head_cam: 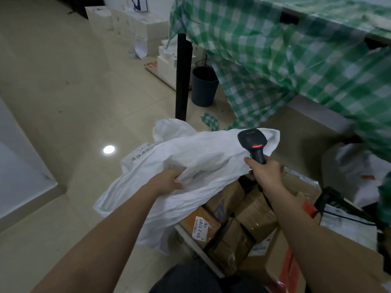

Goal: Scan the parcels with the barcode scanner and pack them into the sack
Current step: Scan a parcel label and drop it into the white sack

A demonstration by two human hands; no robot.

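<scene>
A crumpled white woven sack (196, 161) with printed characters hangs in the air over the floor. My left hand (167, 180) grips a fold near its middle. My right hand (264, 172) is closed around the handle of a black barcode scanner (252, 144), whose red light glows, and also pinches the sack's right edge. Below the sack, several brown cardboard parcels (249, 216) lie piled in a box; one orange-brown parcel (201, 227) shows a white label with numbers.
A table under a green checked cloth (296, 60) stands ahead on the right, with its black leg (183, 77) and a dark bin (204, 85) beneath. White boxes (135, 24) are stacked at the far wall. Beige tiled floor (63, 102) lies to the left.
</scene>
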